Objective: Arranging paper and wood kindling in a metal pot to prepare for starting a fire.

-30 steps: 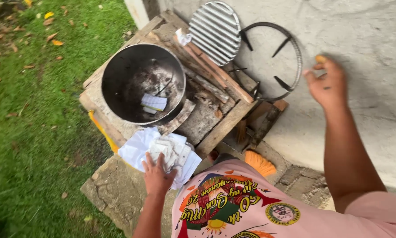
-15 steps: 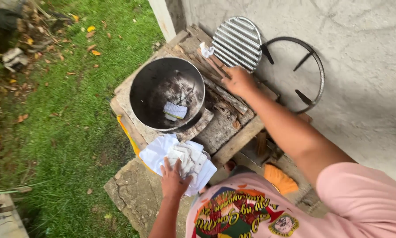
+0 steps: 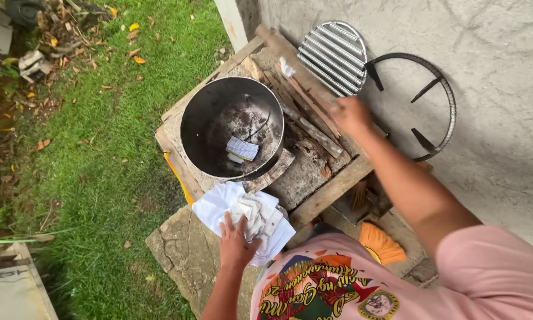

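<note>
Pressing flat on the papers (image 3: pixel 251 216), the left hand (image 3: pixel 235 243) held nothing; the right hand (image 3: pixel 350 114), fingers blurred past telling, could knock sticks (image 3: pixel 314 115) off the platform's (image 3: pixel 332 189) far edge.

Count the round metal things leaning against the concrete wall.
2. A ribbed round grill plate leans on the wall behind the wooden sticks; a dark metal ring stand with inward prongs leans to its right, near the right hand. Its lower edge is partly hidden.
</note>
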